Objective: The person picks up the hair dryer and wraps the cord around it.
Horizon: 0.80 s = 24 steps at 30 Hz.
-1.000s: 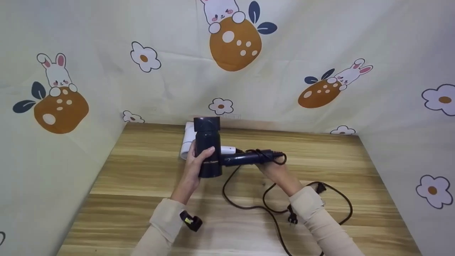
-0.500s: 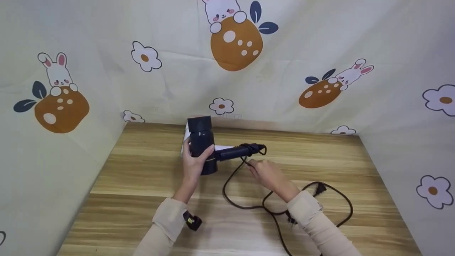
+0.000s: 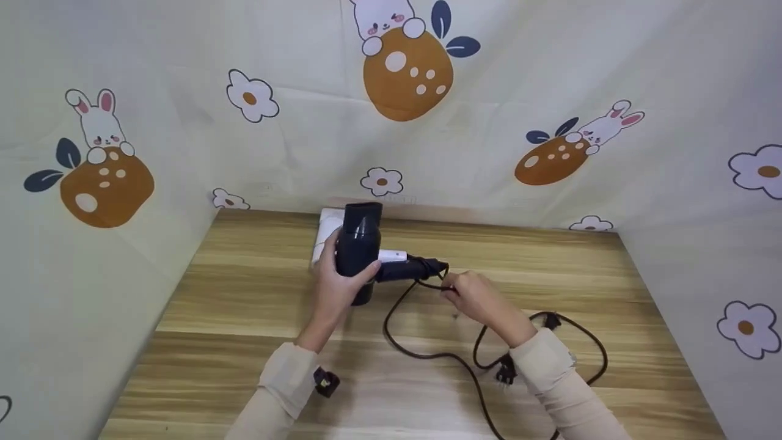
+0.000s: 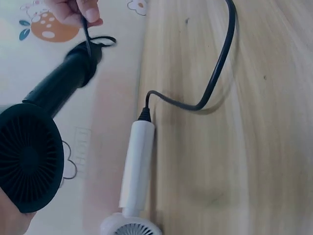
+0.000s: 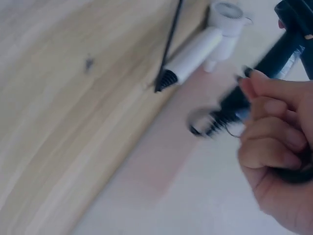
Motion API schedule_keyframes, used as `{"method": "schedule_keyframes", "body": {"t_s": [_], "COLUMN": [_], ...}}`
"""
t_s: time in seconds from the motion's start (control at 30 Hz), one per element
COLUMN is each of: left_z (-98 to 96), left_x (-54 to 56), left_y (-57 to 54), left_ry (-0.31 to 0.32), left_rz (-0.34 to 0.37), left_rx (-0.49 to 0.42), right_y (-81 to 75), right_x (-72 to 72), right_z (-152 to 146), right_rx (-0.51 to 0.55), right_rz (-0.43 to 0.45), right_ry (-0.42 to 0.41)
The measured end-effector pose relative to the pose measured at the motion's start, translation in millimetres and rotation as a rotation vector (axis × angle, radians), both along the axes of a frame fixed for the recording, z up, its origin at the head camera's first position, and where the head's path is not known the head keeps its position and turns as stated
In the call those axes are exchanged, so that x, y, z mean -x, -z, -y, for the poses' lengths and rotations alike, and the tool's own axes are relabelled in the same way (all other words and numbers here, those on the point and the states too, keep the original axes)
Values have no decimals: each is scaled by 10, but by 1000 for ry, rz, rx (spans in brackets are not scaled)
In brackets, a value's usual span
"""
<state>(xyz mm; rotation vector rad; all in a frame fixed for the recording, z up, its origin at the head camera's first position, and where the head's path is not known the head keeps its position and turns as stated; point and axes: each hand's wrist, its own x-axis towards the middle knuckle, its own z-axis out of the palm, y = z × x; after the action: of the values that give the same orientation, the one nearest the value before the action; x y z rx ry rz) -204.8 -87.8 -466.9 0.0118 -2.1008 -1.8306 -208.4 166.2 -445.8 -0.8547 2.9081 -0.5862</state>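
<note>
2 beige sleeves (image 3: 259, 412), broad cuffs (image 3: 287, 371); black device (image 3: 328, 384), yellowish mark (image 3: 324, 383), at left cuff.

No word, brand or number is legible. Low on the patterned backdrop (image 3: 440, 146), near the centre of the head view, runs a faint strip of outlined marks (image 3: 402, 200), too pale to read. Lower left of centre, a small yellow label (image 3: 324, 382) on a black wrist device (image 3: 332, 385) is too tiny.

free tabletop (image 3: 220, 287) at left, white hair dryer (image 4: 136, 166) behind dark hair dryer (image 3: 358, 252), black cord (image 3: 421, 356) obstructing the right
</note>
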Motion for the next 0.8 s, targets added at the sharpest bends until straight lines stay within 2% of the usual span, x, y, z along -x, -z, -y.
{"method": "schedule_keyframes", "body": {"t_s": [0.07, 0.17, 0.27, 0.37, 0.5, 0.67, 0.8], "left_z": [-14, -10, 30, 89, 134, 82, 20], "left_x": [-14, -23, -16, -4, -6, -18, -18], "left_y": [-29, -50, -21, 48, 103, 70, 45], "left_ry": [-6, -27, -57, -79, -79, 5, 104], "left_rz": [-25, -64, -93, -67, 19, 83, 56], "left_rx": [67, 185, 332, 396, 374, 316, 271], "right_y": [-75, -219, -375, -514, -605, -551, -472], "right_x": [-3, -7, -14, -30, -32, 35, 166], "right_z": [-52, -158, -280, -364, -364, -261, -200], "right_rx": [6, -16, -37, -17, 88, 275, 382], "right_rz": [69, 129, 90, -38, -247, -494, -638], "right_ry": [36, 91, 121, 91, -20, -147, -151]}}
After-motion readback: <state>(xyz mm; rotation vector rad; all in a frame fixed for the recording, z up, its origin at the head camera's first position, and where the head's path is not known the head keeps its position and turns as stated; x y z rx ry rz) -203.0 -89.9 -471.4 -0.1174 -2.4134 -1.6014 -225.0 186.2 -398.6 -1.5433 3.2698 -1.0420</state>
